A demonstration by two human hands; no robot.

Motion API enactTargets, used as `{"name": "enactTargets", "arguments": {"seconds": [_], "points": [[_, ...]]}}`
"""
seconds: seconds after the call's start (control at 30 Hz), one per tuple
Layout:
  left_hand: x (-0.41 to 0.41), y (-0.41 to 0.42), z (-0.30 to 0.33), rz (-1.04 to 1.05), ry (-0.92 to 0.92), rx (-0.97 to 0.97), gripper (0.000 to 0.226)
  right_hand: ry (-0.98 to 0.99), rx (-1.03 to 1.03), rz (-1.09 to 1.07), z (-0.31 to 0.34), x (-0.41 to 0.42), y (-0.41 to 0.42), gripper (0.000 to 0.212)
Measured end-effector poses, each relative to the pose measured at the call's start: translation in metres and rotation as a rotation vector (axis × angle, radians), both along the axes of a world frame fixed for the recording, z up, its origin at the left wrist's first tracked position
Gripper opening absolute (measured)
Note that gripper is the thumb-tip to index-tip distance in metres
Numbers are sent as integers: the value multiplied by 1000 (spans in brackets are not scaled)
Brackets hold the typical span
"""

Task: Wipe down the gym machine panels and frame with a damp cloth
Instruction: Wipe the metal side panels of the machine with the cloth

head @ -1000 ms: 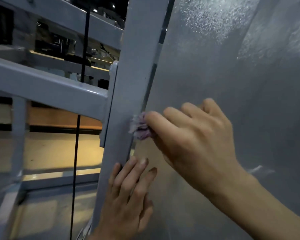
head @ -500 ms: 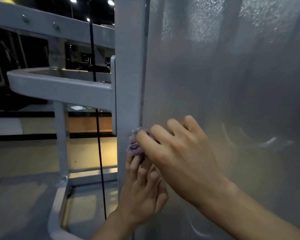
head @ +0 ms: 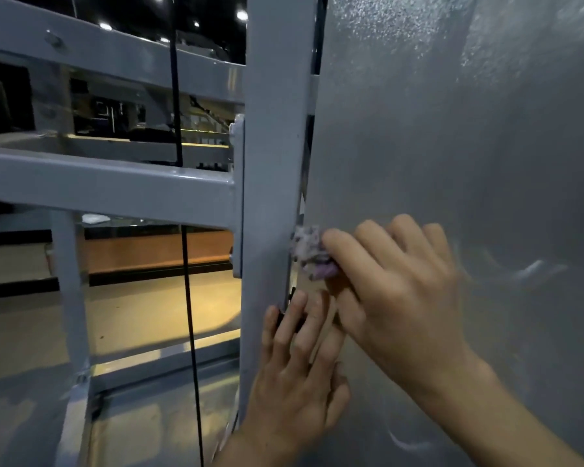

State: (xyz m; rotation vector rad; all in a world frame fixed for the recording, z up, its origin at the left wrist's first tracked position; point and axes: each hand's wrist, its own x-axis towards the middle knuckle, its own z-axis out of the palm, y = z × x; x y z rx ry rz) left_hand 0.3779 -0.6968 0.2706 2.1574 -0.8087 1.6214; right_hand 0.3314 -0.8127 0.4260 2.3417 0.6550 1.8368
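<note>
cloth (head: 312, 252): soft, light, bunched, centre frame | right hand (head: 395, 288): pinches wad against upright post (head: 273, 163) | left hand (head: 294, 375): fingers straight, bracing below | advice: hold wad compactly.

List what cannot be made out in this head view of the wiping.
- Cloth: mostly hidden under the right hand; its size is unclear.
- Gap between upright post and panel: dark, partly covered by the left hand.
- Panel wetness: glare, motion blur.
</note>
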Motion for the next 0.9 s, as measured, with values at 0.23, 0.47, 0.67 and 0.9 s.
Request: {"name": "enactTargets", "arguments": {"seconds": [0.23, 0.47, 0.67, 0.9], "points": [[5, 2, -4, -15, -65, 19, 83, -47, 9, -154, 14, 2, 5, 15], [7, 7, -5, -111, -53, 1, 75, 98, -43, -259, -18, -8, 30, 22], [3, 16, 1, -184, 0, 8, 73, 51, 269, -295, -3, -10, 45, 12], [0, 18, 4, -235, 42, -19, 70, 85, 404, -387, -8, -20, 38, 27]]}}
